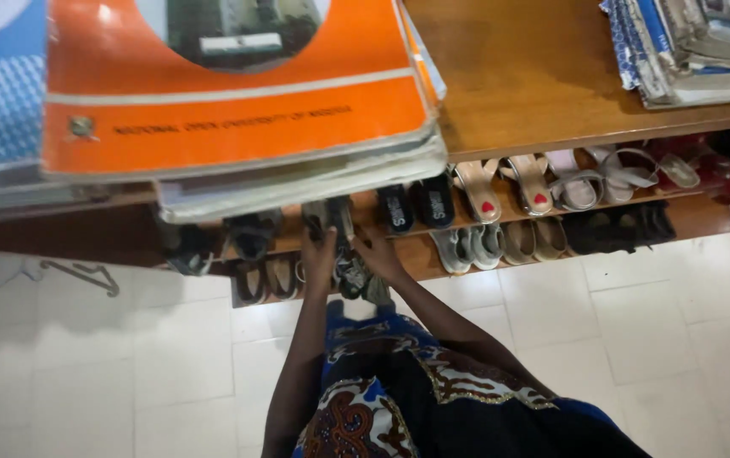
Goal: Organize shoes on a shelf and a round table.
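**Both hands on a dark sandal at the low shoe shelf**

The left hand (321, 253) and the right hand (379, 254) reach down together to a dark strapped sandal with a grey patterned sole (349, 270), which sits at the front edge of the low wooden shoe shelf (704, 216). Each hand's grip is closed on it, one on either side; the exact finger placement is blurred. The sandal looks light and fairly stiff in the sole, soft in the straps, so the sole edges seem the firmer place to take hold.

Just beside it stand black slides with white lettering (416, 206), tan heeled sandals with red heart marks (509, 188) and pale grey flats (467, 247).

Above, on the brown wooden surface (534, 76), lies a stack of thick paper-bound books topped by an orange cover (229, 102) with a dark line of print, a small crest at its left and a round picture. A pile of folded blue-and-white papers (687, 51) lies at the far right.
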